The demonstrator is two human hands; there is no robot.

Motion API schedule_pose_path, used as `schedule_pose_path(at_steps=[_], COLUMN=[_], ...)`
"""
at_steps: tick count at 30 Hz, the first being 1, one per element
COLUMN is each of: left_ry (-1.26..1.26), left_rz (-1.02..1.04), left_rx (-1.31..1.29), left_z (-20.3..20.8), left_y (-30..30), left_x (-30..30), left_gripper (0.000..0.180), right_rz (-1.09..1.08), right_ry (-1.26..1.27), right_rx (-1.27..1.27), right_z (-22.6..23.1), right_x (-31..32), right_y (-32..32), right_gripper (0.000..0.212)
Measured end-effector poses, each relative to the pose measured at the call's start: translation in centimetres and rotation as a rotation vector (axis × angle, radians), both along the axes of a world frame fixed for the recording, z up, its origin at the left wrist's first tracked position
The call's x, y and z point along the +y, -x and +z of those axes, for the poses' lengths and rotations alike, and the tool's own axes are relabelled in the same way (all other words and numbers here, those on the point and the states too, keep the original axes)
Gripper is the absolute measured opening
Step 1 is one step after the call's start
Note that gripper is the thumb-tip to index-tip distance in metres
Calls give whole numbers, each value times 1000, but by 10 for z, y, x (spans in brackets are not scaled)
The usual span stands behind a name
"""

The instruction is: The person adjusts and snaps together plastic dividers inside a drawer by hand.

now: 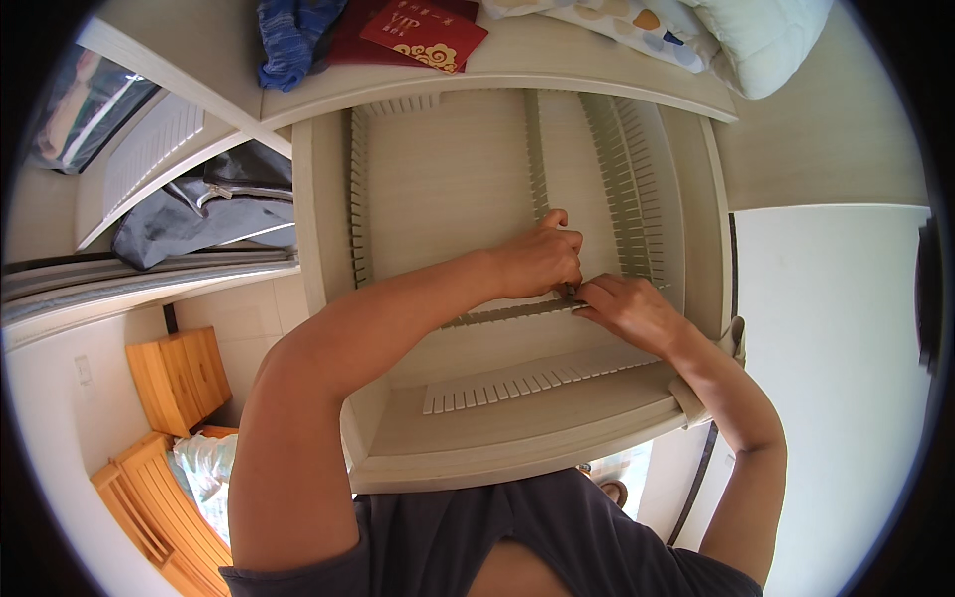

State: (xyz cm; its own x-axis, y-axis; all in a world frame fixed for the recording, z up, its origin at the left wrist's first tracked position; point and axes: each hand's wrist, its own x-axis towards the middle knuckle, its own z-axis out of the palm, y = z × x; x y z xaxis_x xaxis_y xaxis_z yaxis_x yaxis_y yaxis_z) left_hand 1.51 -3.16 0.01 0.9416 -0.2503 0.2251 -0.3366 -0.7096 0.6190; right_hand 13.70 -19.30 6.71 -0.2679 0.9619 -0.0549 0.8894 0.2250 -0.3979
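Observation:
Both hands reach into a pale wooden drawer pulled out in front of me. Slotted divider strips stand on edge inside it. One divider strip runs from back to front, and a cross strip meets it near the middle. My left hand is closed at that meeting point, its fingertips partly hidden. Close beside it, my right hand pinches the cross strip with thumb and fingers. Another slotted strip lines the right side, and a white one stands along the front.
Above the drawer, a shelf holds blue cloth, red envelopes and white bedding. A dark bag lies in the left compartment. Lower left are a wooden cabinet and a slatted wooden bed frame.

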Motion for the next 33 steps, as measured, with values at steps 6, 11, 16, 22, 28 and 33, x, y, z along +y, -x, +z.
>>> schedule_pose_path(at_steps=[6, 11, 16, 22, 28, 33], left_ry=[54, 22, 15, -27, 21, 62], left_rz=[16, 21, 10, 7, 22, 19], left_rx=[-30, -36, -8, 18, -24, -20], left_z=[-3, -3, -3, -2, -6, -6], left_y=[0, -1, 0, -1, -1, -1], left_x=[-2, -2, -1, -1, -2, -3], left_gripper=[7, 5, 4, 4, 5, 6], right_rz=[34, 82, 133, 87, 143, 253], right_ry=[-35, -36, -51, -107, -113, -112], right_rx=[-28, -44, -76, -78, -130, -91], right_z=[-5, -6, -7, -8, -11, -8], right_x=[1, 0, 0, 4, 3, 2], right_y=[0, -1, -2, 2, 2, 3], right_gripper=[10, 9, 10, 14, 14, 11])
